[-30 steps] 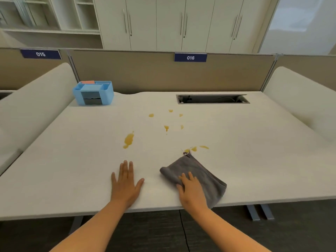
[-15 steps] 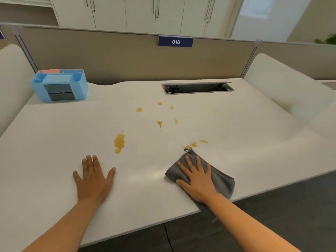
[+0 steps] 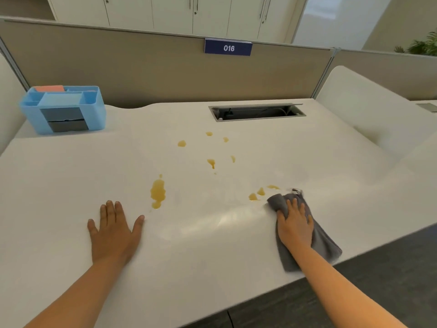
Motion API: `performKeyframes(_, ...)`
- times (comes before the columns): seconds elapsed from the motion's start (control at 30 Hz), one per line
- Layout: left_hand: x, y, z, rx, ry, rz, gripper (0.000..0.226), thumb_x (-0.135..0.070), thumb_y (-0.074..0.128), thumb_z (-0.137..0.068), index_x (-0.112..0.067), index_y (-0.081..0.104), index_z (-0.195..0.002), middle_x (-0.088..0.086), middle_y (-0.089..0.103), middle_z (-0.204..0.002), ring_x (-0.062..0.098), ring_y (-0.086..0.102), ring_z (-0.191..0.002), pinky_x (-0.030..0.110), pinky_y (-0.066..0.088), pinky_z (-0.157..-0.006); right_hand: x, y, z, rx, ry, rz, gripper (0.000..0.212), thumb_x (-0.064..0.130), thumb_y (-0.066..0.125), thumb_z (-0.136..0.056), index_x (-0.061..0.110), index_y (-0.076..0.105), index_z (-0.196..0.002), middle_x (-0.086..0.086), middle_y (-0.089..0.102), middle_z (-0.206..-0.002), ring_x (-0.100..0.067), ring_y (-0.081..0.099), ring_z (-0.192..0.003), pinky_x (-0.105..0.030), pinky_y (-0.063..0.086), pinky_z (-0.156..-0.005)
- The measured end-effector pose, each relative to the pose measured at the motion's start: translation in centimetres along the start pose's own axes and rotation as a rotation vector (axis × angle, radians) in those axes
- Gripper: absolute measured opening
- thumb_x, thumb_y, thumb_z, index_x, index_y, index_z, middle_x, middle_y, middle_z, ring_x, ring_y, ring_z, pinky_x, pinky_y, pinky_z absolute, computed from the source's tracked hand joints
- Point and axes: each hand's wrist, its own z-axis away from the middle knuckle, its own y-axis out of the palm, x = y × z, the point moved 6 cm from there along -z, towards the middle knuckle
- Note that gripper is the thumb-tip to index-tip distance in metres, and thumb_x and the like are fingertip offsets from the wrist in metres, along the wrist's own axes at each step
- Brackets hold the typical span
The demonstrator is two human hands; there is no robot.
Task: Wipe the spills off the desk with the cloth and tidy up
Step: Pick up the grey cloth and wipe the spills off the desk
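A grey cloth (image 3: 324, 242) lies on the white desk (image 3: 71, 185) near its front right edge. My right hand (image 3: 294, 224) presses flat on the cloth, fingers spread. Just left of the cloth's far corner sit small yellow drops (image 3: 260, 192). A larger yellow spill (image 3: 158, 192) lies mid-desk, right above my left hand (image 3: 114, 233), which rests flat and empty on the desk. Several smaller yellow drops (image 3: 210, 162) are scattered farther back.
A light blue desk organiser (image 3: 62, 110) stands at the back left. An open cable slot (image 3: 256, 112) is set into the desk at the back. A beige partition with a "016" sign (image 3: 228, 47) closes the far side. White side panels flank the desk.
My right hand has slid the cloth to the right along the front edge, off the drops beside it. The left hand stays flat on the desk. The camera has tilted down and closer.
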Motion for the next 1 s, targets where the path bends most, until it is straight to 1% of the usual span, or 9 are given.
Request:
performKeyframes(0.07,0.1,0.0,-0.3,-0.003,-0.002,0.005,0.077,-0.058,0.013,-0.089,-0.008,0.001,-0.147,0.009,0.000,-0.158,0.019,-0.005,-0.146,0.048,0.001,-0.116,0.3,-0.3,-2.3,-0.021,0.055,-0.019,0.055,0.035,0.030,-0.098,0.015,0.020,-0.149,-0.004,0.012,-0.160,-0.022,0.007,-0.147,-0.043,0.009,-0.119)
performKeyframes(0.13,-0.1,0.0,-0.4,-0.004,0.002,0.007,0.078,-0.058,0.013,-0.089,-0.008,0.001,-0.147,0.009,0.000,-0.158,0.019,-0.006,-0.146,0.047,0.000,-0.116,1.1,-0.6,-4.5,-0.030,0.064,-0.019,0.055,0.035,0.029,-0.099,0.013,0.022,-0.148,-0.007,0.014,-0.159,-0.025,0.008,-0.147,-0.043,0.010,-0.118)
performKeyframes(0.3,-0.6,0.0,-1.0,-0.014,0.014,-0.009,0.080,-0.061,0.012,-0.087,-0.008,0.003,-0.147,0.009,0.001,-0.158,0.019,-0.004,-0.146,0.046,0.000,-0.116,5.4,0.5,-8.5,0.028,-0.039,0.000,0.054,0.034,0.025,-0.099,0.012,0.022,-0.149,-0.008,0.015,-0.159,-0.025,0.008,-0.147,-0.044,0.010,-0.118)
performKeyframes(0.43,-1.1,0.3,-1.8,-0.010,0.028,-0.015,0.087,-0.065,0.004,-0.080,-0.009,0.003,-0.147,0.008,0.001,-0.158,0.018,-0.004,-0.146,0.045,0.001,-0.117,10.9,2.2,-8.5,0.081,-0.211,0.016,0.055,0.035,0.027,-0.099,0.012,0.022,-0.148,-0.008,0.016,-0.159,-0.024,0.009,-0.147,-0.041,0.009,-0.118)
performKeyframes(0.57,-1.8,0.2,-2.4,-0.006,0.042,0.013,0.090,-0.065,0.002,-0.077,-0.009,0.004,-0.147,0.007,0.002,-0.158,0.017,-0.005,-0.146,0.045,0.000,-0.117,15.5,4.3,-4.2,0.188,-0.456,0.029,0.056,0.040,0.025,-0.099,0.018,0.017,-0.150,-0.002,0.009,-0.160,-0.019,0.003,-0.148,-0.037,0.004,-0.118)
performKeyframes(0.67,-1.9,0.2,-2.6,0.004,0.044,0.025,0.090,-0.065,0.001,-0.077,-0.010,0.004,-0.147,0.005,0.001,-0.159,0.015,-0.005,-0.146,0.044,-0.002,-0.117,16.0,4.9,0.5,0.243,-0.623,0.032,0.056,0.042,0.025,-0.098,0.022,0.015,-0.150,0.002,0.006,-0.160,-0.016,-0.001,-0.148,-0.035,0.000,-0.118)
performKeyframes(0.77,-1.9,0.2,-2.6,0.003,0.053,0.015,0.089,-0.064,0.001,-0.078,-0.009,0.005,-0.147,0.005,0.002,-0.159,0.015,-0.004,-0.146,0.043,-0.001,-0.117,13.4,4.6,3.3,0.257,-0.725,0.042,0.055,0.041,0.026,-0.099,0.025,0.015,-0.150,0.008,0.006,-0.160,-0.010,-0.003,-0.147,-0.028,-0.006,-0.116)
performKeyframes(0.87,-1.7,0.4,-2.7,-0.001,0.053,0.016,0.088,-0.064,0.002,-0.078,-0.009,0.006,-0.147,0.005,0.003,-0.159,0.015,-0.003,-0.146,0.044,0.000,-0.117,10.0,3.5,2.0,0.212,-0.655,0.039,0.054,0.039,0.029,-0.099,0.025,0.017,-0.150,0.010,0.009,-0.159,-0.008,-0.001,-0.147,-0.027,-0.004,-0.117)
performKeyframes(1.0,-1.7,0.5,-2.7,0.004,0.052,0.006,0.089,-0.064,0.000,-0.078,-0.009,0.005,-0.147,0.005,0.003,-0.159,0.015,-0.003,-0.146,0.044,0.000,-0.117,7.1,2.0,-3.8,0.113,-0.411,0.027,0.053,0.032,0.032,-0.099,0.020,0.021,-0.149,0.002,0.013,-0.159,-0.015,0.006,-0.148,-0.034,0.005,-0.118)
